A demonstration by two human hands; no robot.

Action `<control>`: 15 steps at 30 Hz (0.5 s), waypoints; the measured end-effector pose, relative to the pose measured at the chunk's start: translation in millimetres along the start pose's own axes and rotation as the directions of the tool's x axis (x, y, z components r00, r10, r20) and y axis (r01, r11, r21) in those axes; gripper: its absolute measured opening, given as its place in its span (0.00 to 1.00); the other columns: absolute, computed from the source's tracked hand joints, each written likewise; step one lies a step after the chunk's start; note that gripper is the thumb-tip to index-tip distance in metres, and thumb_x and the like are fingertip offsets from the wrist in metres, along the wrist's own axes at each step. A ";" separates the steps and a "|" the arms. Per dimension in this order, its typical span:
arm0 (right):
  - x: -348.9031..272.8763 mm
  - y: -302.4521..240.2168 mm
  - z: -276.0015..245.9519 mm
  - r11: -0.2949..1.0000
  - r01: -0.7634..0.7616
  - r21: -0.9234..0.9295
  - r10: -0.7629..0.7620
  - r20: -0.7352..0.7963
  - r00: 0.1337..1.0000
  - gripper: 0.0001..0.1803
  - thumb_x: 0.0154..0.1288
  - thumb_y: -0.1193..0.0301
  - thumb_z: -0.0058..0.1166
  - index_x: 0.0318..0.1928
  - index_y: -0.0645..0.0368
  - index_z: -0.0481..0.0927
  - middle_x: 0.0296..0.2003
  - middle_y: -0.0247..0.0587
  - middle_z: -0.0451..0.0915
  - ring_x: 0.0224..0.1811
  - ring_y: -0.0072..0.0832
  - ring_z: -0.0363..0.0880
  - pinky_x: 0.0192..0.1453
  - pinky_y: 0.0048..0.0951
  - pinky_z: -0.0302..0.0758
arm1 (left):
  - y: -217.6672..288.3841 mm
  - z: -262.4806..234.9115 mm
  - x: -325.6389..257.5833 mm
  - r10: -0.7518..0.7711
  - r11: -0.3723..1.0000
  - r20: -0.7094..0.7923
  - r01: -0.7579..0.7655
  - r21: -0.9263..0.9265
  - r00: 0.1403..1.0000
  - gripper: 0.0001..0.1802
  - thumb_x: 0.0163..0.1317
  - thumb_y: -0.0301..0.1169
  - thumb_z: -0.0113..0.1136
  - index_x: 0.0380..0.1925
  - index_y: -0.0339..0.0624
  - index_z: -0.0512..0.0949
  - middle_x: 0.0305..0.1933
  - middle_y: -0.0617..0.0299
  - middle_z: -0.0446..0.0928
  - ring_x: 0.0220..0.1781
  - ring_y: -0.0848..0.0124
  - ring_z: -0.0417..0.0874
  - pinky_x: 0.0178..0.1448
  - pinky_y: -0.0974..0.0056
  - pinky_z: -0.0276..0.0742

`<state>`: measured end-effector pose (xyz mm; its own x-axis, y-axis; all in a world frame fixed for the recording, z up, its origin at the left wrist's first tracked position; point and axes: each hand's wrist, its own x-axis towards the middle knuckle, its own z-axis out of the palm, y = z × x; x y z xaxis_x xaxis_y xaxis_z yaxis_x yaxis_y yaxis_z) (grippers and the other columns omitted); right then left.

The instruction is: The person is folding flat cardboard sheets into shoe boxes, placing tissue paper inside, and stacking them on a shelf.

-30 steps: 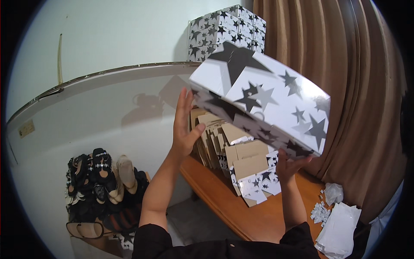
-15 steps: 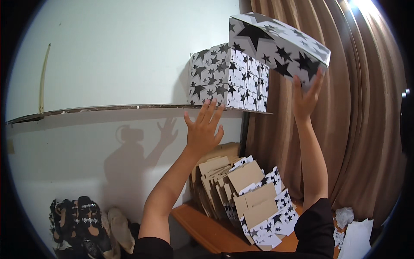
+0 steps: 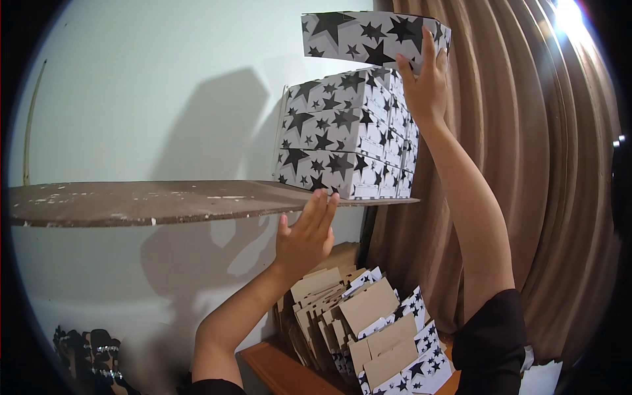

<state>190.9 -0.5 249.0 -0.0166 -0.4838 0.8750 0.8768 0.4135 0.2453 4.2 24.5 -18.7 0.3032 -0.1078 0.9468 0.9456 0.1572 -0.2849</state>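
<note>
A brown pleated curtain (image 3: 553,164) hangs right of the right hand's fingers (image 3: 428,45), with a bright light (image 3: 569,18) higher and farther right. Well below and left of the left hand's fingers (image 3: 318,209) are black shoes (image 3: 102,352) with glittering trim; a wooden table (image 3: 266,361) stands below those fingers, against a pale wall (image 3: 164,92).

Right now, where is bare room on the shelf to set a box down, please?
The shelf is bare left of the stacked boxes, along the pale wall. Its right end is crowded by those boxes, with the left hand close by. Below, cardboard pieces crowd the table.
</note>
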 end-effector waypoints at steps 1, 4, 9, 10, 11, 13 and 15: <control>2.9 1.0 14.0 0.999 -0.016 -0.038 0.016 -0.008 1.000 0.33 0.64 0.52 0.50 0.67 0.34 0.55 0.59 0.79 0.57 0.63 0.65 0.58 0.57 0.47 0.69 | 0.3 0.9 -0.9 -0.004 1.000 0.003 0.004 0.008 1.000 0.39 0.51 0.47 0.52 0.66 0.57 0.60 0.67 0.67 0.62 0.68 0.77 0.62 0.65 0.36 0.19; 7.6 10.4 39.5 0.996 0.018 -0.092 -0.016 0.014 1.000 0.31 0.64 0.54 0.51 0.66 0.34 0.57 0.58 0.73 0.62 0.63 0.61 0.61 0.53 0.46 0.73 | 3.1 0.7 0.3 0.052 0.999 -0.021 -0.052 0.009 0.998 0.38 0.51 0.48 0.51 0.66 0.56 0.60 0.65 0.67 0.64 0.68 0.79 0.61 0.66 0.37 0.17; 7.9 -8.3 69.5 0.987 -0.065 -0.145 0.067 0.012 0.998 0.29 0.62 0.57 0.54 0.62 0.36 0.61 0.59 0.64 0.61 0.54 0.54 0.71 0.44 0.44 0.78 | -11.7 3.1 2.2 0.131 0.991 -0.083 -0.128 0.045 0.988 0.36 0.51 0.48 0.52 0.63 0.55 0.64 0.59 0.69 0.70 0.67 0.80 0.62 0.67 0.37 0.16; 8.2 -13.2 70.4 0.979 -0.185 -0.084 0.193 0.089 0.977 0.28 0.61 0.58 0.55 0.61 0.38 0.62 0.59 0.61 0.58 0.53 0.52 0.72 0.45 0.43 0.77 | -12.6 3.7 0.9 0.146 0.988 -0.090 -0.142 0.054 0.985 0.36 0.51 0.48 0.51 0.63 0.55 0.64 0.59 0.69 0.70 0.67 0.81 0.62 0.67 0.37 0.16; 7.7 -12.8 76.7 0.979 -0.186 -0.078 0.193 0.085 0.978 0.28 0.61 0.58 0.55 0.61 0.38 0.62 0.59 0.61 0.58 0.53 0.52 0.72 0.45 0.43 0.77 | -13.6 4.3 0.1 0.160 0.986 -0.097 -0.155 0.061 0.982 0.35 0.52 0.48 0.51 0.63 0.54 0.65 0.59 0.69 0.70 0.67 0.81 0.62 0.67 0.36 0.16; 1.7 -1.4 88.4 0.970 -0.240 -0.042 0.242 0.056 0.969 0.28 0.61 0.58 0.55 0.61 0.40 0.62 0.59 0.63 0.58 0.52 0.52 0.71 0.49 0.43 0.75 | -13.9 3.7 1.2 0.167 0.985 -0.096 -0.162 0.055 0.981 0.34 0.54 0.47 0.48 0.63 0.54 0.65 0.58 0.70 0.70 0.67 0.80 0.62 0.67 0.36 0.16; -3.8 14.6 101.3 0.971 -0.240 -0.008 0.241 0.036 0.970 0.27 0.60 0.58 0.54 0.60 0.44 0.64 0.58 0.63 0.59 0.53 0.52 0.69 0.53 0.44 0.72 | -13.8 7.6 2.8 0.214 0.974 -0.127 -0.202 0.102 0.969 0.30 0.57 0.45 0.46 0.62 0.55 0.66 0.58 0.71 0.70 0.66 0.80 0.62 0.67 0.36 0.16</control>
<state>155.0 85.5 291.6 0.1778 -0.3423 0.9226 0.8590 0.5113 0.0242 -8.8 29.5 -11.0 0.5109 -0.1958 0.8371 0.8480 0.2748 -0.4533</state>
